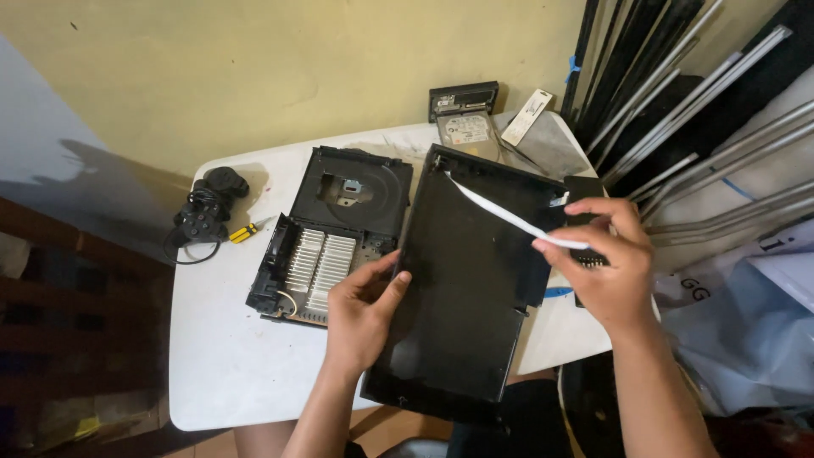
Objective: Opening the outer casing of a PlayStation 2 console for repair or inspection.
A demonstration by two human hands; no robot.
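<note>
The black cover lies tilted over the desk's front edge, its far end leaning toward the back. A white ribbon cable runs from its far left corner to the right hand, which pinches the free end between closed fingertips. The left hand grips the cover's left edge, fingers curled on it. A hard tug could likely tear the cable or its connector. Just left sits the open chassis; the screwdriver and controller lie near the left edge, the drive at the back.
</note>
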